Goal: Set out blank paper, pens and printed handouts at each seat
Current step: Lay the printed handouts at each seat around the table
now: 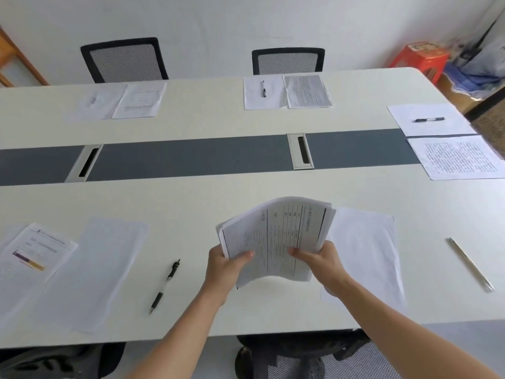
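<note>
White handouts (pixel 276 236), a loose fanned stack, are hanging just above the table (pixel 191 203) at its 6 o'clock edge, left hand (pixel 225 265) and right hand (pixel 319 259) both pinching them. Peeling one could be dragging several sheets free, or skewing the blank paper (pixel 366 250) at 3 o'clock.

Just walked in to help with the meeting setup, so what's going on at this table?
A person holds a stack of handouts in both hands, left hand and right hand, above the near seat. That seat has blank paper and a pen but no handout yet. The far seats and the right end seat look set.
</note>
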Tool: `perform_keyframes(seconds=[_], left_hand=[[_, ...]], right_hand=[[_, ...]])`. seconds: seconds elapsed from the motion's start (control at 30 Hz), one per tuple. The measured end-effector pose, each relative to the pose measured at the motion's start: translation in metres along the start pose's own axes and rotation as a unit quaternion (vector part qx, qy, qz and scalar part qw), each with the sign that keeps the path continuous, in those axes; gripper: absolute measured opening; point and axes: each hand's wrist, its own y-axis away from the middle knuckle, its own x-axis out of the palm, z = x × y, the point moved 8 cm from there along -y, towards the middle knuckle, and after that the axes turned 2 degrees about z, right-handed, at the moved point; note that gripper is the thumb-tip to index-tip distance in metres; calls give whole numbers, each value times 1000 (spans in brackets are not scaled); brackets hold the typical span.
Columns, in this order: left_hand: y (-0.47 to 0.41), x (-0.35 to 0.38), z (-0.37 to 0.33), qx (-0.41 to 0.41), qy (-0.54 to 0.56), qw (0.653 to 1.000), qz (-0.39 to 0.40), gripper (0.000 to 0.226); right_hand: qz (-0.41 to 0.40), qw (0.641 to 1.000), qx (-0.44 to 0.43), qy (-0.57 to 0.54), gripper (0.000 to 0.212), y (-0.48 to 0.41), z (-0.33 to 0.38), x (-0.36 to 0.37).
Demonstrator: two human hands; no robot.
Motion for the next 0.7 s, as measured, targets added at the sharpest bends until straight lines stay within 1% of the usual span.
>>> perform_keyframes(seconds=[0.13,0.2,0.27,0.37,0.4,0.47,0.53,0.6,0.7], left_hand=[[4,4,25,-29,-15,999,23,25],[6,7,31,-43,-18,999,19,24],[6,10,31,-46,-19,999,12,22],[1,4,28,-49,-31,998,-2,15],[0,0,30,-54,-48,997,-4,13],[-1,-11,43,-78,-92,993,-7,13],[5,-21,66,-129,-137,982,-5,21],[15,-28,92,-166,-191,967,7,30],[28,-30,117,-174,-301,937,35,37]], right_hand=[[17,999,39,1,27,1,-24,-1],[28,998,52,25,29,1,-32,2],[21,998,51,42,24,-2,-34,3],[-15,996,49,69,8,-13,-29,-2],[-24,994,56,88,5,-18,-30,-4],[-30,986,93,138,8,-32,-42,-8],[-28,973,143,179,13,-44,-65,-10],[-38,961,182,203,21,-51,-87,-12],[-51,954,212,206,31,-55,-108,-12]])
